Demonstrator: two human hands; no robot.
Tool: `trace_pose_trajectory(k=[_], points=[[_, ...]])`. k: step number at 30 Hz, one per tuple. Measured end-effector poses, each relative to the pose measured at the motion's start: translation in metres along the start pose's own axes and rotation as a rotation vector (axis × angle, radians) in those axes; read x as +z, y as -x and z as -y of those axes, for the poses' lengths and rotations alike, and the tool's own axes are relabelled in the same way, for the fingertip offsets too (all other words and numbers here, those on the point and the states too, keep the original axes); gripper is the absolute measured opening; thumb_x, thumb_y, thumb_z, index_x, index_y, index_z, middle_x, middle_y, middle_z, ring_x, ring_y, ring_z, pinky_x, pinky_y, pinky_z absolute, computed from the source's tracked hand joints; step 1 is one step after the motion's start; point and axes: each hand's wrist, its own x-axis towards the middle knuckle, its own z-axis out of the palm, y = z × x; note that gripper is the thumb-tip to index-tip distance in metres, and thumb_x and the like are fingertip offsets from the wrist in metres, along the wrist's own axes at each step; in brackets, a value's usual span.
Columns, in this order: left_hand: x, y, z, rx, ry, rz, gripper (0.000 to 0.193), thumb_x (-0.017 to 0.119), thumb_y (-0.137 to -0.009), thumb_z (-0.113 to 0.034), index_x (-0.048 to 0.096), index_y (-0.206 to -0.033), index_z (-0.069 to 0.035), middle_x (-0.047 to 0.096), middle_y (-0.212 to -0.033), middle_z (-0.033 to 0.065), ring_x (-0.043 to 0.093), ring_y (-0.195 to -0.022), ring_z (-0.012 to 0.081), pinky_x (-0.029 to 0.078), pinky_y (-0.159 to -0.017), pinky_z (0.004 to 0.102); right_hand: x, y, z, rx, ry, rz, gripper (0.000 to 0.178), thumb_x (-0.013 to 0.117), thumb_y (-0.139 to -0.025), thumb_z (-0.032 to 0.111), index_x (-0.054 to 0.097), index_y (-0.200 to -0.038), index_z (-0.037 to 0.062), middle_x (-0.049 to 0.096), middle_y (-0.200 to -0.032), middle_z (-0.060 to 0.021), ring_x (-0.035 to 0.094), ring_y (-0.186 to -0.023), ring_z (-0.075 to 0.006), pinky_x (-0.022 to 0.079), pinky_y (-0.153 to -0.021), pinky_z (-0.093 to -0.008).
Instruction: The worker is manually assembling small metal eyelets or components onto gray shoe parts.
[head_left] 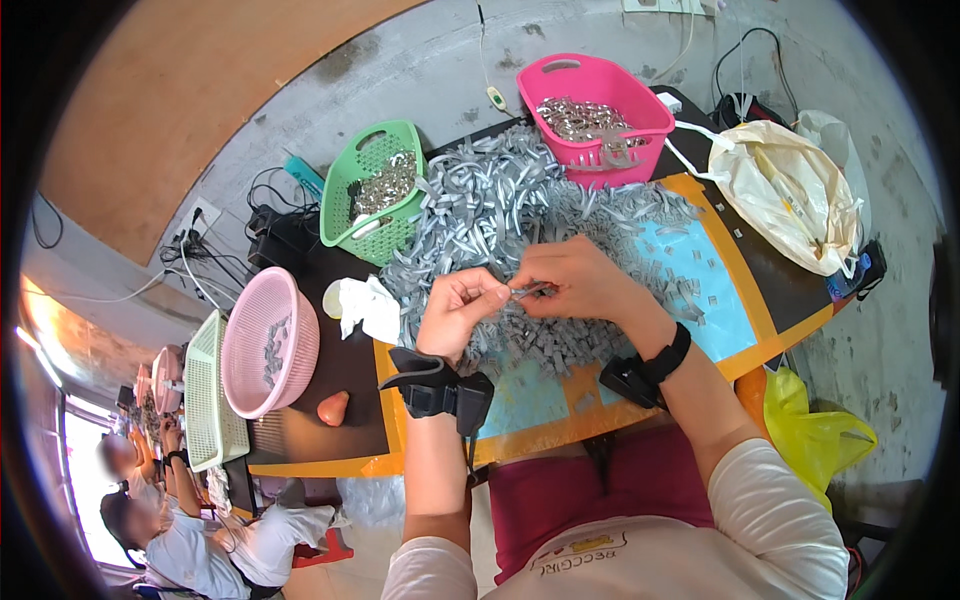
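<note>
My left hand [461, 306] and my right hand [575, 280] meet over the pile in the middle of the table. Thumbs and fingers of both are closed in a pinch on one small grey strip [519, 293], which mostly hides between the fingertips. Its exact kind is too small to tell. Behind and around my hands lies a heap of curved, shiny grey strips [470, 200]. Smaller, flat grey pieces [560, 340] are piled just below my hands and scatter to the right over the light blue table covering [725, 295].
A green basket [343, 185] and a pink basket [640, 90] hold shiny metal parts at the back. At left are a pale pink basket [295, 345], white tissue [368, 308] and a red fruit [333, 408]. A cream bag [780, 170] sits at right. Two people work at far left.
</note>
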Motion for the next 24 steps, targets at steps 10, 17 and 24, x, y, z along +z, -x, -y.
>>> trace_pose_trajectory(k=[10,17,24], points=[[0.002,0.0,-0.001,0.017,0.072,0.015,0.01,0.061,-0.077,-0.008,0.057,-0.07,-0.003,0.053,-0.062,-0.0032,0.043,-0.056,0.0027,0.031,-0.053,0.018,0.0,0.001,0.002,-0.056,0.068,-0.002,0.013,0.067,-0.069,0.018,0.057,-0.073,0.0106,0.05,-0.063,-0.001,0.052,-0.052,-0.02,0.039,-0.044,-0.0299],[0.005,0.007,-0.009,0.071,0.077,0.02,0.013,0.063,-0.077,-0.01,0.056,-0.07,-0.002,0.052,-0.063,-0.0016,0.041,-0.057,0.0039,0.03,-0.053,0.0189,0.001,-0.001,0.01,-0.027,0.003,-0.013,0.014,0.067,-0.068,0.018,0.056,-0.07,0.0094,0.049,-0.061,-0.002,0.051,-0.052,-0.0196,0.038,-0.045,-0.0292],[0.004,0.006,-0.005,0.102,0.131,0.045,0.013,0.062,-0.077,-0.01,0.056,-0.07,-0.001,0.053,-0.065,0.0005,0.042,-0.057,0.0048,0.03,-0.054,0.0198,0.004,-0.001,0.011,-0.092,-0.011,-0.108,0.017,0.069,-0.06,0.008,0.055,-0.069,0.009,0.05,-0.062,-0.002,0.049,-0.049,-0.0184,0.037,-0.042,-0.0271]])
